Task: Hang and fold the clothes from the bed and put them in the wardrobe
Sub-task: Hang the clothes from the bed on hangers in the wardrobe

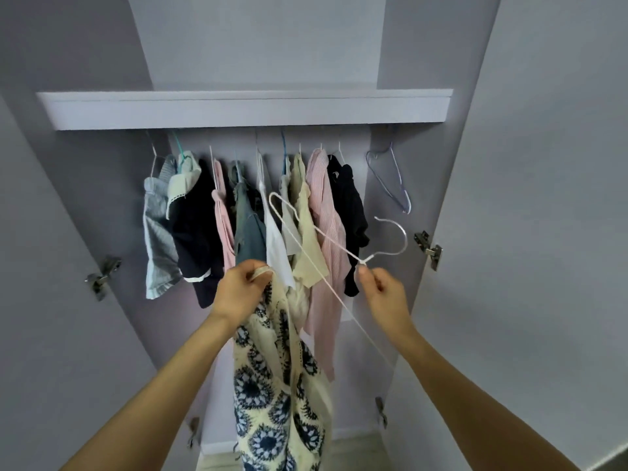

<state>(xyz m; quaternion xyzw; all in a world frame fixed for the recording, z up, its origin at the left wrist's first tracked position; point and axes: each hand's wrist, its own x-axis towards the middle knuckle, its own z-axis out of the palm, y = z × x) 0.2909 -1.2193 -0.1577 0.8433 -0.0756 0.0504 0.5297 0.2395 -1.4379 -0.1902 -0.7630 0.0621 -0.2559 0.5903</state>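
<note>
The left hand is pinching a strap of the patterned cream dress. The right hand is pinching a white hanger at its neck, facing the open wardrobe.

The wardrobe stands open, both doors swung wide, so the way in from 6 o'clock is free. A row of hung clothes packs the rail from 9 o'clock to just past 12, touching one another with no gap for a hand. At 2 o'clock an empty purple hanger hangs alone with open room on either side. The shelf caps the space at 12 o'clock. The white hanger and patterned dress fill the centre.
</note>
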